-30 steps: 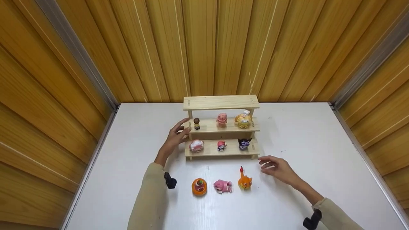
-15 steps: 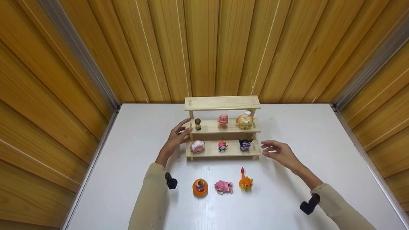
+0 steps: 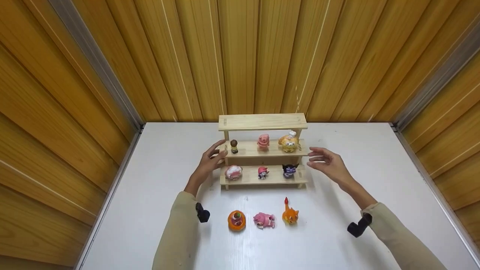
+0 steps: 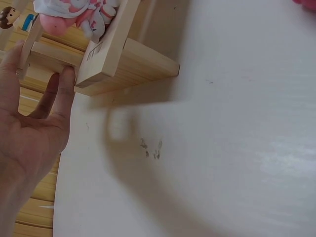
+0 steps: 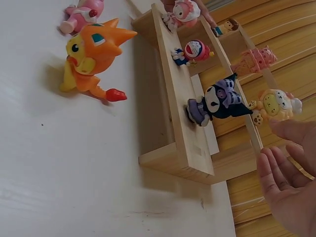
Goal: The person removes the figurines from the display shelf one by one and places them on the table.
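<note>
Shelf (image 3: 262, 122): long axis runs left-right between my hands. Left hand (image 3: 207, 162) pinches left end; right hand (image 3: 332, 163), empty, half-spread, just beside right end.

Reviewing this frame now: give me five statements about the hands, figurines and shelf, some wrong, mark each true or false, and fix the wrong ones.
1. The left hand is at the left end of the wooden display shelf. True.
2. The orange figurine with the red tail tip is on the shelf's top tier. False: that figurine is on the white table, in front of the shelf.
3. The black-and-purple figurine is on the bottom tier. True.
4. The right hand is lifting a figurine. False: the right hand holds none and is beside the shelf's right end.
5. The brown-haired figurine is on the middle tier. True.
</note>
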Demonstrator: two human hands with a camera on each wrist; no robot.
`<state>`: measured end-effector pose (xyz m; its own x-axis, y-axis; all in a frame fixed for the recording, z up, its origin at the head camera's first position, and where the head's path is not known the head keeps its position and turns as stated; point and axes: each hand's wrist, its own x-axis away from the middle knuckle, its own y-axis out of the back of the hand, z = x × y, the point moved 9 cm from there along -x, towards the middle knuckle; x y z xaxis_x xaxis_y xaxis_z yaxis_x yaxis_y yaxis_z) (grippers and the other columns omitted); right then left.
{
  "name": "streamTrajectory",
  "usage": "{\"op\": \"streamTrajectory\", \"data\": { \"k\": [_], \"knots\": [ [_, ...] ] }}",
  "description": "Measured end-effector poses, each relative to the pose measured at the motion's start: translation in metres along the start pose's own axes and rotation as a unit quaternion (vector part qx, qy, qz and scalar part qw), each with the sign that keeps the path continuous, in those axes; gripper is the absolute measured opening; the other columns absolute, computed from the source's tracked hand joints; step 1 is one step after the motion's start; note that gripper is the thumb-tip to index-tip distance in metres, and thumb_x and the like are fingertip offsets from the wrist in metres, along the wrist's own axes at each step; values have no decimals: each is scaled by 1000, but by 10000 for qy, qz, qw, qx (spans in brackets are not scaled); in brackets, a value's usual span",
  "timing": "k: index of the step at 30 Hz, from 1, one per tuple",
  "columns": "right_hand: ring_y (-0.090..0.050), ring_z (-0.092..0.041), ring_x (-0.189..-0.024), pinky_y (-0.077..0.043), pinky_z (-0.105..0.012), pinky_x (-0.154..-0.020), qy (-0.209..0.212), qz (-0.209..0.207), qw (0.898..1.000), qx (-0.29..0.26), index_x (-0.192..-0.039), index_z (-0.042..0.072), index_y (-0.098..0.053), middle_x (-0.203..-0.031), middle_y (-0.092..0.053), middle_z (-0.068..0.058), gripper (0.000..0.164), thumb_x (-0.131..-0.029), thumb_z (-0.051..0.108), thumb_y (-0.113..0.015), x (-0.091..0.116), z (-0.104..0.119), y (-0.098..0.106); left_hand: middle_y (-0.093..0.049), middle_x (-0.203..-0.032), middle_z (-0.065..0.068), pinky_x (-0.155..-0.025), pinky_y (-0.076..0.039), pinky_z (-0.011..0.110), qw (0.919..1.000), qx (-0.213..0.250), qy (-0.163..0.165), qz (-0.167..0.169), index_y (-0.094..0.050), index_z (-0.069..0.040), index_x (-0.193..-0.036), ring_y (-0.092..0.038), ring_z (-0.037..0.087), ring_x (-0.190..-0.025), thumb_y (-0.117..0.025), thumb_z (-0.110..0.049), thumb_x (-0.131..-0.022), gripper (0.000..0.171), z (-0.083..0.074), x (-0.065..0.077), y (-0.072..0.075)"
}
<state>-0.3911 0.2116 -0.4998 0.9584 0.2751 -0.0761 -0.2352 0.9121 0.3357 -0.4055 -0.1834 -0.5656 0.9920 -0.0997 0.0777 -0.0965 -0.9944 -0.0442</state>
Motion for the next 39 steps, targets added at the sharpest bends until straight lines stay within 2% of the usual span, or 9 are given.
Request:
{"op": "streamTrajectory", "data": {
  "k": [3,9,14,20,25,29,32,35,39],
  "knots": [
    [-67,-9,-111,-57,-16,-89,51,-13,10000,-62,-147,-2,-49,-132,-61,-23,61,-93,9,-76,-9,7,-3,-47,-133,16,-105,-55,45,10000,13,-37,14,-47,-23,-154,-58,22,-114,-62,-23,-104,53,0,0,0],
    [-63,-25,-120,-56,-16,-94,110,-206,9993,-283,-151,1,-44,-132,-60,-15,69,-90,2,-77,-25,14,-12,-47,-133,16,-105,-56,43,10000,-38,-15,-50,-47,-23,-154,-58,20,-113,-63,-23,-104,53,3,1,3],
    [-59,-34,-124,-54,-18,-99,234,-316,9989,-258,-153,-1,-40,-139,-55,-27,72,-89,-5,-74,-34,16,-19,-46,-137,18,-107,-54,46,9999,-44,-16,-107,-48,-23,-154,-56,23,-116,-63,-22,-103,53,3,2,5],
    [-56,-40,-127,-54,-32,-106,243,-374,9990,104,-151,-3,-42,-138,-57,-28,72,-87,-4,-77,-45,18,-23,-47,-135,18,-107,-54,46,10000,39,19,3,-47,-22,-155,-57,22,-115,-64,-23,-103,55,4,-2,2],
    [-56,-37,-125,-53,-42,-108,218,-361,9983,408,-152,1,-43,-137,-56,-27,75,-87,2,-80,-52,20,-28,-48,-133,17,-106,-55,46,9999,48,-30,106,-46,-22,-155,-58,21,-113,-64,-23,-103,54,3,-5,0],
    [-57,-33,-122,-54,-38,-106,182,-322,9979,522,-152,1,-43,-137,-56,-26,76,-87,5,-81,-55,18,-32,-48,-132,15,-107,-54,44,9998,125,-79,137,-47,-22,-154,-59,21,-112,-62,-21,-104,53,4,-4,0],
    [-59,-32,-118,-55,-27,-99,153,-299,9968,729,-151,-2,-42,-134,-58,-27,76,-87,4,-81,-57,16,-36,-49,-130,14,-106,-55,43,9998,107,-80,133,-47,-23,-154,-59,21,-113,-63,-22,-104,53,5,-3,0],
    [-58,-31,-114,-51,-16,-89,103,-293,9953,918,-150,-5,-41,-132,-59,-28,76,-86,4,-81,-59,14,-39,-49,-130,14,-105,-55,43,9999,78,-70,95,-48,-23,-154,-59,21,-113,-63,-23,-104,53,5,-3,0],
    [-58,-30,-110,-47,-13,-83,127,-293,9931,1128,-151,-8,-39,-131,-60,-31,76,-87,4,-80,-61,14,-43,-51,-131,16,-103,-57,43,10000,28,-72,-12,-49,-24,-153,-59,21,-114,-64,-24,-103,53,5,-4,2]
  ]
}}
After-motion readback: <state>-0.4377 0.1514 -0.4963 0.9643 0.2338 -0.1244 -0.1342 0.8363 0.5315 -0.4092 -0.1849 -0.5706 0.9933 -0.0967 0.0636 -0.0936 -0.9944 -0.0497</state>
